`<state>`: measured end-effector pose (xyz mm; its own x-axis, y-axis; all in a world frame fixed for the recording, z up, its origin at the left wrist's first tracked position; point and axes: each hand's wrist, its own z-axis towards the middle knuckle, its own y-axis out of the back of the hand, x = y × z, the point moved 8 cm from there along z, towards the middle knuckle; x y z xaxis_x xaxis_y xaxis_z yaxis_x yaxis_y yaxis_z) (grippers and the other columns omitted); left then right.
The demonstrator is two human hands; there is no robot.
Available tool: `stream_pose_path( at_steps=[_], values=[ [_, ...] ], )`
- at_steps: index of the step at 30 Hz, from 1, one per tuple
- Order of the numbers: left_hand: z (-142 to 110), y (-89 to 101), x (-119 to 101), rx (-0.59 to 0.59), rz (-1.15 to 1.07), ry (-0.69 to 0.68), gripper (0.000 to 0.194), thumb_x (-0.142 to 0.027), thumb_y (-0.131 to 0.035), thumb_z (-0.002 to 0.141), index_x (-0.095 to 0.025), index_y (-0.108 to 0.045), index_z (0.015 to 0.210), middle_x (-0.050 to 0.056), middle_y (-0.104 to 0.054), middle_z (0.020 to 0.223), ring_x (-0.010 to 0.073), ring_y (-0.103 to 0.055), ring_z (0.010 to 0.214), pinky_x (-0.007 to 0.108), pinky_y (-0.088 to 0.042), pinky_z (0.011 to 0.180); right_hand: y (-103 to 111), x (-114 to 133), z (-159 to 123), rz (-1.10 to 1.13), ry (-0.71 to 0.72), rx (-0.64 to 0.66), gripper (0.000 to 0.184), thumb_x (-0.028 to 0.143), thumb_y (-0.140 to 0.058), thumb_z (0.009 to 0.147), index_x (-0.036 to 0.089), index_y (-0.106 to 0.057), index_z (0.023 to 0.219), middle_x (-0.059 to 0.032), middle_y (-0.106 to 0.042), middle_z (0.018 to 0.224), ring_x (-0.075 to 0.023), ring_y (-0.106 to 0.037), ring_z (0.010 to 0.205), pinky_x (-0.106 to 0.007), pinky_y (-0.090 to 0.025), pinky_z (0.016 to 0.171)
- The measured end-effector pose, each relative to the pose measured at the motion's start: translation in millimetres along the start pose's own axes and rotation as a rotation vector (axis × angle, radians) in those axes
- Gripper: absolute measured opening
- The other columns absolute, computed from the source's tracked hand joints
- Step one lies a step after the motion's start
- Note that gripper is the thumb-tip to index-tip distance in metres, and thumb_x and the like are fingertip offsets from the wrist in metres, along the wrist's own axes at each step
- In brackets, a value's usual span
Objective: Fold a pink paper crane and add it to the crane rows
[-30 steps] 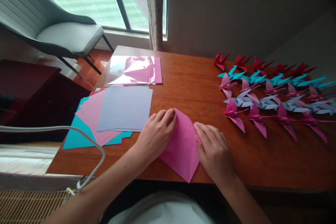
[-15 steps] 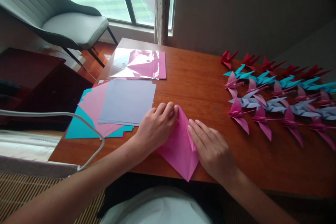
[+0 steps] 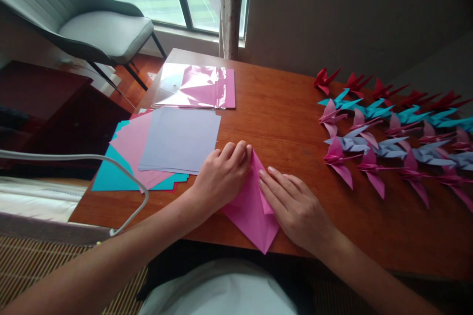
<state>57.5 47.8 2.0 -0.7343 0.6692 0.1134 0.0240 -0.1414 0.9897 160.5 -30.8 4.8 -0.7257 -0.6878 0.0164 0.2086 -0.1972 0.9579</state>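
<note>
Head cam: w/ L hand [image 3: 224,172] I'm clamping pink paper [image 3: 254,224], prob. anchoring it; R hand [image 3: 300,206], fingers straight, is pressing flap [image 3: 267,206] R of grip.

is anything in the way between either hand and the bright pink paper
Nothing visible: the left hand touches the bright pink paper near its far tip, and the right hand lies on its folded right side. The grey-blue sheets lie to the left, not between.

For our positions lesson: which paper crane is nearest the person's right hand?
The deep pink crane at the left end of the front row. From the right hand, the other deep pink cranes lie farther right, the other rows farther back.
</note>
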Motion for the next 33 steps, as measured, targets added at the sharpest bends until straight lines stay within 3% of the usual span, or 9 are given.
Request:
stream_pose_path(
  at_steps=[15, 33],
  values=[
    [-0.1, 0.2, 0.2, -0.003, 0.004, 0.001, 0.043, -0.023, -0.040, 0.103, -0.005, -0.049, 0.141, 0.018, -0.061, 0.126, 0.0276, -0.057, 0.101, 0.039, -0.050, 0.073, -4.5, 0.1, 0.0, 0.020, 0.011, 0.035, 0.042, 0.008, -0.039, 0.101, 0.008, -0.060, 0.138, -0.0141, -0.053, 0.150, -0.0328, -0.048, 0.140, -0.050, -0.048, 0.105],
    [0.1, 2.3, -0.5, 0.006, 0.007, -0.001, 0.041, -0.023, -0.041, 0.103, -0.004, -0.052, 0.137, 0.018, -0.061, 0.123, 0.0283, -0.056, 0.100, 0.039, -0.050, 0.073, -2.5, -1.7, 0.5, 0.041, -0.010, -0.007, 0.042, 0.007, -0.041, 0.098, 0.010, -0.063, 0.134, -0.0109, -0.058, 0.147, -0.0322, -0.049, 0.138, -0.049, -0.046, 0.105]
  ],
)
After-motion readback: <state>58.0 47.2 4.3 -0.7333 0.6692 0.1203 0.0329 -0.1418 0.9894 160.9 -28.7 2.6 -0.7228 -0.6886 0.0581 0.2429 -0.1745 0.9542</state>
